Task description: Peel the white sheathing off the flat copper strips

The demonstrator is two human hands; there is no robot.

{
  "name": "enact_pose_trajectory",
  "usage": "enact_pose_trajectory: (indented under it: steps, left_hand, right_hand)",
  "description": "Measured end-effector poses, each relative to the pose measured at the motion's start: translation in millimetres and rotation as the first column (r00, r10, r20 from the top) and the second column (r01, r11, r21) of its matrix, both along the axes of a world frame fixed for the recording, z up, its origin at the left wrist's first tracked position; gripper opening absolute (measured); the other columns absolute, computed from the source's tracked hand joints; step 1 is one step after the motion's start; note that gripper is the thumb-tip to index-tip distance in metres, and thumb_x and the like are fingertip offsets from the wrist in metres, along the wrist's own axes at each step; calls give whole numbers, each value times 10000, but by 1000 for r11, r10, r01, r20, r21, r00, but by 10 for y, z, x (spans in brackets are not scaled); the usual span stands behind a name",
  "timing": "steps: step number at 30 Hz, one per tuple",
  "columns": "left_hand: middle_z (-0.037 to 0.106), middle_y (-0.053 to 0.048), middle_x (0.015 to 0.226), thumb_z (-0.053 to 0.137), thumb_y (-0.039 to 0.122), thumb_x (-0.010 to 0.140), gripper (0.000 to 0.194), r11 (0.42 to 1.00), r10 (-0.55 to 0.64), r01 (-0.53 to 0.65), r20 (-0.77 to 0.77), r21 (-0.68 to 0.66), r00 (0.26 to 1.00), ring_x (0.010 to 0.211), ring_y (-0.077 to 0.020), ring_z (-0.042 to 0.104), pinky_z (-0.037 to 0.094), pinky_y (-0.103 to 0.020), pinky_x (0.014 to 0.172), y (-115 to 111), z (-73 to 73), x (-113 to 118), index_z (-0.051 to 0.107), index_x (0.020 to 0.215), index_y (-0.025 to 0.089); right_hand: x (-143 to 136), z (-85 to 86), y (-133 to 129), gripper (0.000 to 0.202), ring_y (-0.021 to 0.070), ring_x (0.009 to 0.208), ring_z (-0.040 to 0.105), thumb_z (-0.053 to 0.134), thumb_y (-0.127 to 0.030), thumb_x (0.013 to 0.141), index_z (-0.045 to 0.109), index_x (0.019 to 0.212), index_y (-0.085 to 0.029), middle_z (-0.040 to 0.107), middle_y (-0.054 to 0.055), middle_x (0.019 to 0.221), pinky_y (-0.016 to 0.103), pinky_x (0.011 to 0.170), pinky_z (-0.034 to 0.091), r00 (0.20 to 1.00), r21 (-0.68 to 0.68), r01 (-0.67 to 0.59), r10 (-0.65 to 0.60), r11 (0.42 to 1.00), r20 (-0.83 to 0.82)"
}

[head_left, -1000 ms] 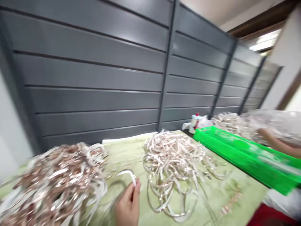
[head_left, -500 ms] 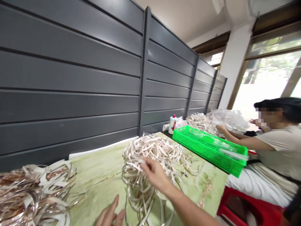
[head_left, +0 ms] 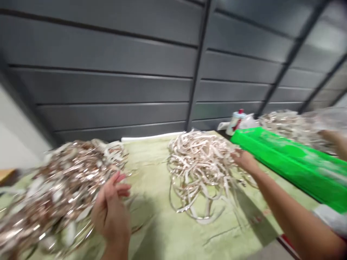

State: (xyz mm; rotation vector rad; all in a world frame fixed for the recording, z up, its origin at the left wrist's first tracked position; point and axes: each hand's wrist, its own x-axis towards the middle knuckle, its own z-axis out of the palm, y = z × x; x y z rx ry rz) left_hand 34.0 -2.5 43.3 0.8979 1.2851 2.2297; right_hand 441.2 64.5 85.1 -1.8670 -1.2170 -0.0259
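Note:
My left hand is raised beside the right edge of a large heap of shiny coppery and white strips. Its fingers are apart and nothing shows in them. At the right side of a smaller pile of pale, curled strips is my right hand. Its fingertips are blurred against the strips, so any hold on them cannot be made out. Both piles lie on a pale green tabletop.
A long green plastic crate stands at the right, with a white bottle with a red cap behind its near end. Further right, another person's arm reaches to a third strip pile. Grey panels line the back.
The view has swung left and down, showing more of the left heap. My left hand has risen beside that heap. My right hand has moved from the middle pile's front to its right side.

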Motion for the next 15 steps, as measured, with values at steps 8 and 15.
enact_pose_trajectory:
  steps: [8,15]
  left_hand:
    - [682,-58,796,464,422,939,379,984,63,-95,202,150,977,500,-83,556,362,-188,424,202,141,-241,664,1053,121]
    - [677,-61,829,492,400,925,356,990,68,-90,194,108,979,532,-96,574,384,-205,450,-7,26,-354,672,1059,124]
  right_hand:
    - [-1358,-148,-361,263,205,892,648,511,-294,947,662,1126,-175,668,110,1096,347,825,498,715,-54,-656,643,752,274]
    - [-2766,-777,-740,297,255,785,679,606,-104,784,663,1067,-170,676,113,1046,339,646,505,126,-620,-757,978,204,168]
